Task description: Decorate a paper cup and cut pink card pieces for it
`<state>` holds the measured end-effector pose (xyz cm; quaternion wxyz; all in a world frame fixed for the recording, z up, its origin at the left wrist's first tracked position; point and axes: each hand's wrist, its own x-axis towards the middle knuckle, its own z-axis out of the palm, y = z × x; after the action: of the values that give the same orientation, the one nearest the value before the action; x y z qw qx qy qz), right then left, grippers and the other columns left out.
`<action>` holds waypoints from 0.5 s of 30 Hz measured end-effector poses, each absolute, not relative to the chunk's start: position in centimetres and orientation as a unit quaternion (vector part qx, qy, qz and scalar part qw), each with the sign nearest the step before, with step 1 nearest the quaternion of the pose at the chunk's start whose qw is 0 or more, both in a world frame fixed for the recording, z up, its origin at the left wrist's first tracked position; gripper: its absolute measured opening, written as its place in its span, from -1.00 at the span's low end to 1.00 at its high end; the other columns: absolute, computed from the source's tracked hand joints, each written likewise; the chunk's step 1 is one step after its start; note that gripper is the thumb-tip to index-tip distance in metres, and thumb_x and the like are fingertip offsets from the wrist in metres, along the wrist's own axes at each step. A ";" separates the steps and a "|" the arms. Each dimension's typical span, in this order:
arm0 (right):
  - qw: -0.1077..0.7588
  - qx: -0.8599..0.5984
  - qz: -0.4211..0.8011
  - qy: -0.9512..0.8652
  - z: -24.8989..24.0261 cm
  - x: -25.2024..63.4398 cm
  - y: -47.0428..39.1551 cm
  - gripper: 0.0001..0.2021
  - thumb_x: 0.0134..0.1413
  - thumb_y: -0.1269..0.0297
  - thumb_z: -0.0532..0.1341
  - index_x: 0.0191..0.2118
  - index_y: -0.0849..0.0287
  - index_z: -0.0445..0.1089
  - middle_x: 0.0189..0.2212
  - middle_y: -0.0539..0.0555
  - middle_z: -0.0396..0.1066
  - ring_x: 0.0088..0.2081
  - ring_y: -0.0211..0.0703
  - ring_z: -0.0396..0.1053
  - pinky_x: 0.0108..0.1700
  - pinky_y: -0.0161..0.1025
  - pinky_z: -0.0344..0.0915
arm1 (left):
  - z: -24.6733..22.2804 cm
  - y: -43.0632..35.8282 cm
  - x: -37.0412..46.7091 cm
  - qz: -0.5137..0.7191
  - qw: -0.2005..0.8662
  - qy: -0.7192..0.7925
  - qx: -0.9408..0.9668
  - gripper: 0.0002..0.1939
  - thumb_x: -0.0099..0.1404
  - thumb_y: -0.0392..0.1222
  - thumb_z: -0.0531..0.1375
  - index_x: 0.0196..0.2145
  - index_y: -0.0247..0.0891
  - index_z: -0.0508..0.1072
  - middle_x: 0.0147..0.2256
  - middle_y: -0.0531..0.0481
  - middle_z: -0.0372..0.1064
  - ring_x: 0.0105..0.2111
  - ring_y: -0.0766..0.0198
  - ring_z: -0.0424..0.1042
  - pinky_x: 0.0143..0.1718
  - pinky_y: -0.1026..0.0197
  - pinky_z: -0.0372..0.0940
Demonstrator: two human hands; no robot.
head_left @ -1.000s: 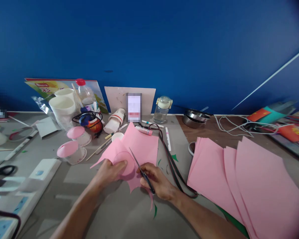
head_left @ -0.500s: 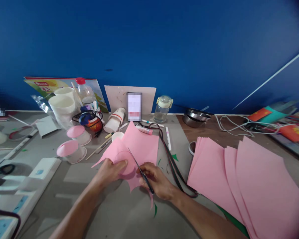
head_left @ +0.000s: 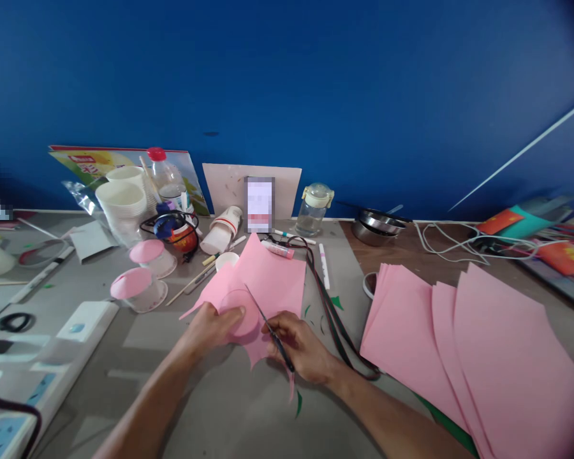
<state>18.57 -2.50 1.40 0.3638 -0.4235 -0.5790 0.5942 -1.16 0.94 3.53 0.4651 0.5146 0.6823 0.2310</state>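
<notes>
My left hand (head_left: 213, 328) pinches a round pink paper disc (head_left: 249, 307), its thumb pressed flat on top and the other fingers hidden below. Black-handled scissors (head_left: 281, 352) are gripped in my right hand (head_left: 303, 354). Their thin blades point up and away, along the disc's right edge; whether they are parted is hard to tell. Behind and under the disc lies a larger pink sheet (head_left: 280, 280) with cut edges. A thin pink strip (head_left: 291, 386) hangs below my right hand, near a green paper scrap (head_left: 299, 403).
Stacked pink sheets (head_left: 411, 325) lie at the right. On the left stand two pink-topped paper cups (head_left: 136, 287), stacked white cups (head_left: 122, 207) and a power strip (head_left: 83, 344). A glue stick (head_left: 280, 249), a strap (head_left: 332, 319) and a glass jar (head_left: 312, 213) are farther back.
The whole view has shifted very slightly. Both hands, the scissors and the pink disc keep nearly the same places relative to each other.
</notes>
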 end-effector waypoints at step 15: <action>0.361 -0.417 0.628 -0.550 0.7 18.3 -2.7 -0.90 -0.02 0.25 0.25 -0.37 0.14 0.37 -0.60 -0.10 0.17 -0.61 -0.36 0.10 -0.55 -0.38 0.10 | 4.2 0.9 -1.2 0.210 0.444 0.693 0.528 -0.53 0.03 0.05 0.17 -0.75 -0.17 -0.03 -0.72 0.18 -0.21 -0.65 0.43 -0.17 -0.61 0.24 -0.23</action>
<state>18.32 -2.67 0.66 0.3606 -0.4167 -0.5500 0.6276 -1.18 0.86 4.15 0.4437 0.5284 0.6928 0.2097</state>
